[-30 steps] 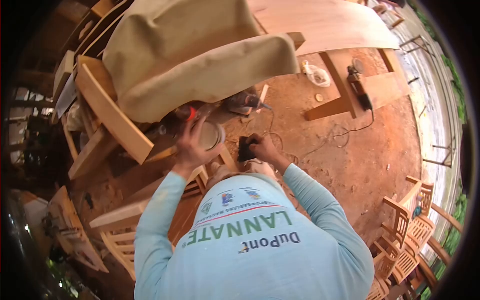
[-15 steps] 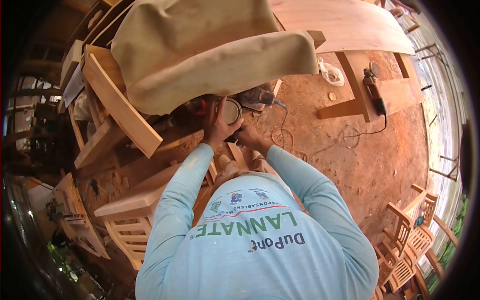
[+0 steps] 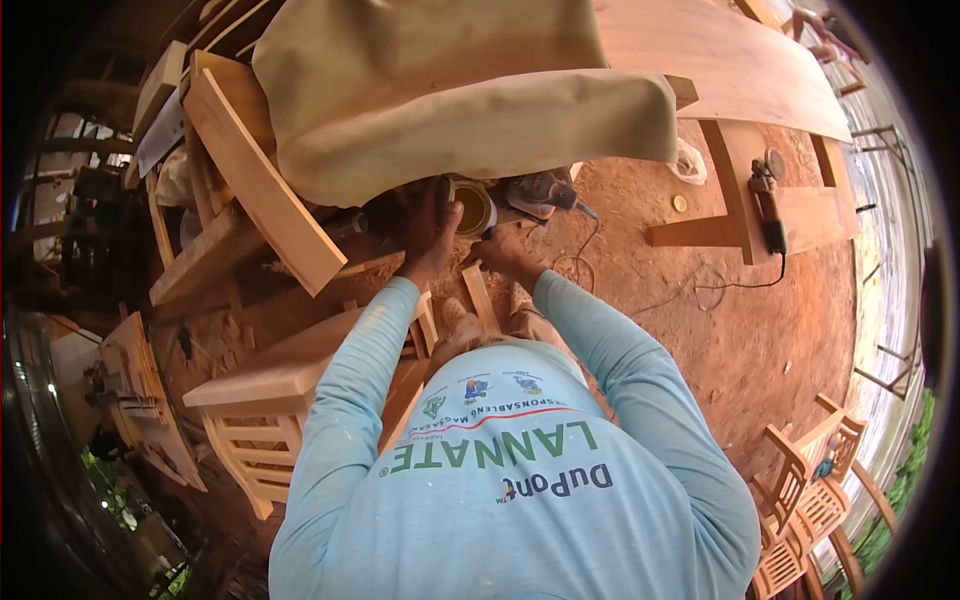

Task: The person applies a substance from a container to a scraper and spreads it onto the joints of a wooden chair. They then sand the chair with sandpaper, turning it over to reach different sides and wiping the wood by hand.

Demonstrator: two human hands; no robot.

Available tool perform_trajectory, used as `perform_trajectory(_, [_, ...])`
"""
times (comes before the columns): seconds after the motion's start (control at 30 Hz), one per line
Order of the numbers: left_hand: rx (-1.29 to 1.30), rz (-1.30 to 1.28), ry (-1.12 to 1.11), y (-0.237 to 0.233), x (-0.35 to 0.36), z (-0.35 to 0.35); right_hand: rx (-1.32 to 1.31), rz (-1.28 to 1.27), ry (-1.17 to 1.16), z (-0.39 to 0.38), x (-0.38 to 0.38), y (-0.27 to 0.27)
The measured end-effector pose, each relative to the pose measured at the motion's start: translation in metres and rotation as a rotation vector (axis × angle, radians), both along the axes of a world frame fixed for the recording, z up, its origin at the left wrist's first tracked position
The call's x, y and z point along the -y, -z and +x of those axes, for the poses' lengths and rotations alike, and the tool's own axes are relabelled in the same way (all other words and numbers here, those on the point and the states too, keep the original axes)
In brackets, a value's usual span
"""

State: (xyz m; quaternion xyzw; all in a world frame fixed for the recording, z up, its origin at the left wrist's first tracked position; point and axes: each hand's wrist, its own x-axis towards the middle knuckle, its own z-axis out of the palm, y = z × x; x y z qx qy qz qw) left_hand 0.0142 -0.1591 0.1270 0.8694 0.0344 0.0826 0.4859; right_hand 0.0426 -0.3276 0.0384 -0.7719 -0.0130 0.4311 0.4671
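A round can (image 3: 468, 212) stands open beneath the hanging tan sheet, with a yellowish-brown inside showing within its pale rim. At the can's left side, my left hand (image 3: 432, 235) is closed, thumb up, on what looks like the can's lid (image 3: 448, 192), seen almost edge-on. My right hand (image 3: 506, 252) is just below and right of the can, its fingers curled. Whatever it may hold is hidden by the fingers. Close to the can on the right lies a power sander (image 3: 541, 194) with a cord.
The tan sheet (image 3: 450, 120) drapes over the work surface above my hands. A curved wooden board (image 3: 262, 180) leans at left. An angle grinder (image 3: 768, 205) rests on wooden furniture at right. Slatted chairs (image 3: 815, 510) stand lower right, and a wooden bench (image 3: 270, 390) lower left.
The grey lid that covered the can has come off and moved left with my left hand, exposing the inside. My right hand has shifted slightly right. The view has moved a little.
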Motion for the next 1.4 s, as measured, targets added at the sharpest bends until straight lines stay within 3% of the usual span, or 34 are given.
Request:
perform_trajectory(0.17, [0.154,0.055,-0.023,-0.031,0.005,-0.015,0.067,0.088,0.068,-0.010,0.009,-0.008])
perform_trajectory(0.23, [0.118,0.068,-0.069,-0.034,0.000,-0.036,0.107,0.078,0.089,-0.013,0.016,0.017])
perform_trajectory(0.3, [-0.024,0.022,-0.159,-0.013,-0.010,-0.063,0.061,0.056,0.039,-0.014,0.029,0.002])
perform_trajectory(0.4, [-0.181,0.244,-0.331,0.056,-0.043,-0.101,0.116,-0.018,0.016,-0.031,0.065,-0.015])
perform_trajectory(0.53, [-0.157,0.470,-0.188,0.066,-0.062,-0.102,-0.059,0.014,0.306,-0.072,0.113,0.041])
perform_trajectory(0.73, [-0.171,0.674,-0.123,0.103,-0.087,-0.078,-0.193,0.017,0.714,-0.127,0.144,0.021])
perform_trajectory(0.83, [-0.102,0.740,-0.122,0.088,-0.094,-0.070,-0.223,0.146,0.883,-0.149,0.140,0.012])
perform_trajectory(0.97, [0.012,0.863,-0.103,0.094,-0.107,-0.075,-0.086,0.136,1.047,-0.174,0.125,-0.010])
perform_trajectory(1.1, [0.043,0.743,-0.092,0.089,-0.092,-0.085,-0.005,0.026,1.158,-0.193,0.132,-0.024])
perform_trajectory(1.23, [0.171,0.628,0.058,0.084,-0.056,-0.105,0.124,-0.004,1.219,-0.216,0.189,0.037])
perform_trajectory(1.4, [-0.052,0.445,0.343,0.073,-0.001,-0.131,0.213,-0.174,1.280,-0.207,0.263,0.062])
